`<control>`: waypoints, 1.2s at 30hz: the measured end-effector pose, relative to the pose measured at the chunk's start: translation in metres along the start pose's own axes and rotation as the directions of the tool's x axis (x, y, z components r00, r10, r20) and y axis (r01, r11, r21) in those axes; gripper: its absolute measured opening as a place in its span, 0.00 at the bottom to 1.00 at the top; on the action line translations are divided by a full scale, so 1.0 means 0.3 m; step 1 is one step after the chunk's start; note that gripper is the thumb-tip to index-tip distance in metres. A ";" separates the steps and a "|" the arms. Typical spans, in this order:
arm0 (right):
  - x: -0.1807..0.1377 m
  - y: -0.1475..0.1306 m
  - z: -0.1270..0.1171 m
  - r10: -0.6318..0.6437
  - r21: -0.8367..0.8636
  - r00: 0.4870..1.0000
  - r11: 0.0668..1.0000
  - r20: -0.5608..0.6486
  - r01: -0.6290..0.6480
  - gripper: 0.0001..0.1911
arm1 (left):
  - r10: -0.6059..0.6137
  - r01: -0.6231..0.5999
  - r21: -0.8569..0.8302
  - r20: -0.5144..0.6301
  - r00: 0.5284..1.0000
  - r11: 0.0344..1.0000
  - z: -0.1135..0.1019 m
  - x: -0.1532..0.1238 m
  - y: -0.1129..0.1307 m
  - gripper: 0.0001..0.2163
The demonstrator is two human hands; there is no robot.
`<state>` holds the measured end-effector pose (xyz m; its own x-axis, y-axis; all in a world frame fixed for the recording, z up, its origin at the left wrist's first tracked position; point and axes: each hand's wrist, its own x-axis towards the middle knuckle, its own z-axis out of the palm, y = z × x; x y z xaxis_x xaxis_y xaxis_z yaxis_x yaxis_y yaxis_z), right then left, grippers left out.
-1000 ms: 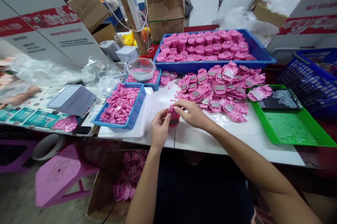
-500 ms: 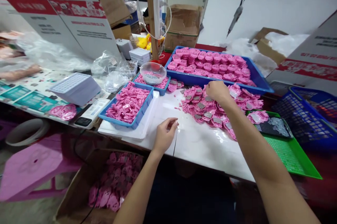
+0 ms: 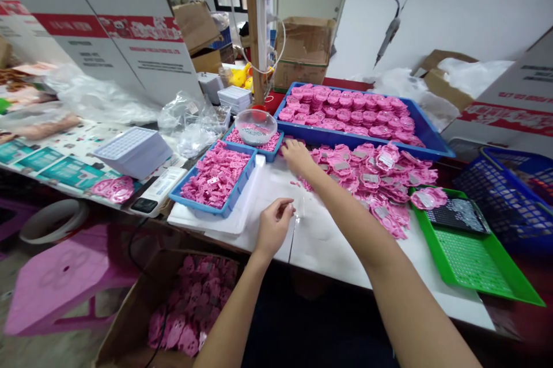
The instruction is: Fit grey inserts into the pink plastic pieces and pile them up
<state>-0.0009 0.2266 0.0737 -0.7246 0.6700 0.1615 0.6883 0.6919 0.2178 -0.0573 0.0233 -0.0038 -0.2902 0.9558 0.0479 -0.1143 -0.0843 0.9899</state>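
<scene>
My right hand (image 3: 298, 158) reaches to the left end of a heap of pink plastic casings (image 3: 371, 172), close to the small blue tray (image 3: 271, 155). Its fingers curl down over a few pink pieces lying there; the fingertips are hidden, so what they grip cannot be made out. Many casings in the heap carry a silvery plate. Low over the white tabletop (image 3: 317, 235), my left hand (image 3: 273, 228) is loosely curled, thumb and index finger slightly apart, with nothing visible between them.
A large blue tray (image 3: 432, 136) of stacked pink casings stands behind the heap. On the left is a blue tray (image 3: 224, 209) of small pink parts; a clear bowl (image 3: 261, 132) sits on the small tray. At right lies a green tray (image 3: 505, 276), with a hanging screwdriver (image 3: 387, 40) behind.
My right hand has moved left from the middle of the heap to its left end near the small blue tray. My left hand stays nearly in place. The view has shifted slightly.
</scene>
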 end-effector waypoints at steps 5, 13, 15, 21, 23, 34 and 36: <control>-0.036 -0.002 -0.024 0.019 -0.006 0.999 1.000 -0.045 -0.020 0.18 | -0.011 0.011 -0.028 -0.004 1.000 1.000 -0.003 -0.015 0.021 0.16; -0.437 -0.015 -0.120 0.042 0.618 0.881 0.729 -0.471 0.296 0.13 | -0.076 0.005 -0.415 -0.154 0.985 0.910 -0.007 -0.008 0.058 0.28; -0.522 -0.036 -0.107 0.088 0.744 0.900 0.600 -0.427 0.294 0.13 | -0.085 0.073 -0.386 -0.013 0.996 0.920 -0.010 -0.015 0.066 0.28; -0.603 -0.059 -0.008 0.178 0.853 0.944 0.497 -0.279 0.159 0.14 | -0.090 0.127 -0.171 0.211 0.973 0.977 -0.011 -0.034 0.083 0.21; -0.601 -0.057 0.010 0.161 0.846 0.946 0.506 -0.281 0.165 0.18 | -0.074 0.098 -0.165 0.145 0.987 0.981 -0.012 -0.031 0.081 0.21; -0.522 -0.037 -0.031 0.281 0.979 0.953 0.195 -0.112 0.058 0.14 | -0.036 0.055 -0.143 0.134 0.990 0.988 -0.032 -0.037 0.096 0.23; -0.469 -0.037 -0.016 0.276 0.997 0.960 0.075 -0.040 0.020 0.13 | 0.003 0.043 -0.117 0.370 0.929 0.992 -0.054 -0.052 0.119 0.22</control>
<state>0.0933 0.1234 0.0532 -0.5075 0.8235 0.2535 0.0711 0.3333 -0.9402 -0.0723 0.0008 0.0285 0.0815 0.9919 0.0971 -0.2375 -0.0753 0.9685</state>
